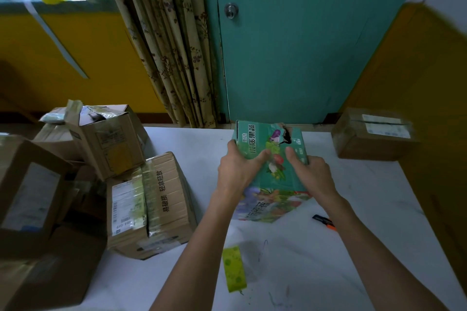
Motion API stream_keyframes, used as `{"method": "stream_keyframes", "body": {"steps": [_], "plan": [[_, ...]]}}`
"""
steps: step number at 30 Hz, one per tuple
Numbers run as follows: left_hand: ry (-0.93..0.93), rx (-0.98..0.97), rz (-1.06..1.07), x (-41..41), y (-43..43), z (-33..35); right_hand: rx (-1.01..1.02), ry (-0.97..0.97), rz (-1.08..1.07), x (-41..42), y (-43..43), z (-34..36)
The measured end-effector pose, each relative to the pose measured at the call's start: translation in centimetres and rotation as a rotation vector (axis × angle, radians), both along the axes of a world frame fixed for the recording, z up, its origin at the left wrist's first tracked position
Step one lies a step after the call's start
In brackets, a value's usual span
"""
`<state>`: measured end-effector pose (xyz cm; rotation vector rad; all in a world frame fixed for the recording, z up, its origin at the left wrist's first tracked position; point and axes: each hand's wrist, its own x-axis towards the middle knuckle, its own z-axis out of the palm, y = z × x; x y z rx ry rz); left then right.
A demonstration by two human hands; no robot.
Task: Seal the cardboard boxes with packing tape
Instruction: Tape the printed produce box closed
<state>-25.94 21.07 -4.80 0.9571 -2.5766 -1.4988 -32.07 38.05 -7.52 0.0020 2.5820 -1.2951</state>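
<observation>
Green fruit carton [278, 177] held in curled fingers of left hand [235, 171], right hand [313, 174]; risks widening tear [286, 135] if squeezed.

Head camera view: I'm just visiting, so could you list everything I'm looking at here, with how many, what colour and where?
green printed box: one, green with fruit pictures, mid-table, top torn
tape roll: one, yellow-green, near side of the table
cutter: one, black and orange, on the table right of the green box
brown boxes: at least four, brown, piled at the left
lone brown box: one, brown, far right
table: one, white
door: one, teal, behind the table
curtain: one, beige floral, left of the door
left hand: grips the green box's left side
right hand: grips its right side
</observation>
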Motion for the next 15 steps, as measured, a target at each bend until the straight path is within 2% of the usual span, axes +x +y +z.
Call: {"method": "stream_keyframes", "body": {"steps": [4,8,15], "plan": [[0.011,0.013,-0.025,0.10,-0.02,-0.08,0.058,0.095,-0.007,-0.38,0.03,-0.04],[0.037,-0.087,-0.067,-0.13,0.49,0.25,0.077,0.172,-0.080,-0.42,0.32,-0.25],[0.027,-0.062,-0.094,-0.28,0.52,0.36,-0.017,0.160,-0.211,0.36,0.40,-0.34]]}}
